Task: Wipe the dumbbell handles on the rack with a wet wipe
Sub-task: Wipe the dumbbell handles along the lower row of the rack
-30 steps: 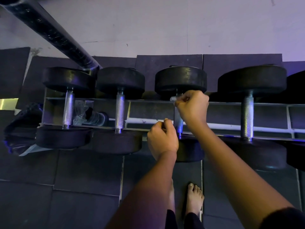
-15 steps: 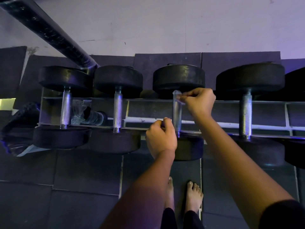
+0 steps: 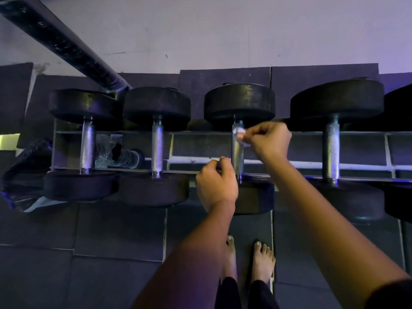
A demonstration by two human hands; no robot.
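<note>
The right hand (image 3: 269, 141) pinches a small wet wipe (image 3: 239, 136) against the far end of a knurled dumbbell handle (image 3: 237, 157), just under its far weight. The left hand (image 3: 216, 186) is curled just left of that handle's near end; whether it grips anything cannot be told. Open gaps separate both hands from the neighbouring handles. The rack (image 3: 200, 133) carries the dumbbells in a row across its rails.

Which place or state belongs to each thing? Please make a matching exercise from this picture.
1. right hand
2. left hand
3. plastic bag
4. bare feet

A. on the floor mat
B. pinches the wet wipe at the far end of the third handle from the left
C. seen through the rack, left of the second handle
D. curled beside the third handle's near end

Pairs: 1-B, 2-D, 3-C, 4-A
</note>
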